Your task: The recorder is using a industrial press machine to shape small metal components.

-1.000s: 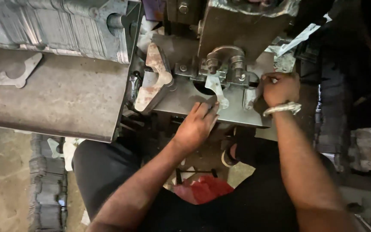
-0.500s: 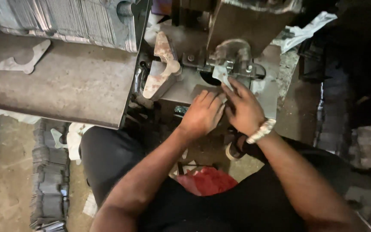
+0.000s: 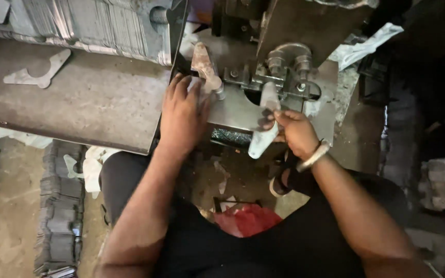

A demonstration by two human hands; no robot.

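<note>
R hand (image 3: 295, 133) clamped on flat grey metal blank (image 3: 264, 123), blank's top end at press die (image 3: 284, 72), approx 12 o'clock of hand. L hand (image 3: 181, 110) fingers spread, resting flat at edge of press surface (image 3: 233, 110); rusty stamped piece (image 3: 204, 64) just at 1 o'clock. Loose blank (image 3: 34, 74) on steel tray (image 3: 88, 108), 9 o'clock, well apart

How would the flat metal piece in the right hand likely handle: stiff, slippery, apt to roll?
The metal piece looks stiff: it juts from the right hand without sagging. Being flat, it probably won't roll. Its smooth grey face may be slippery.
</note>
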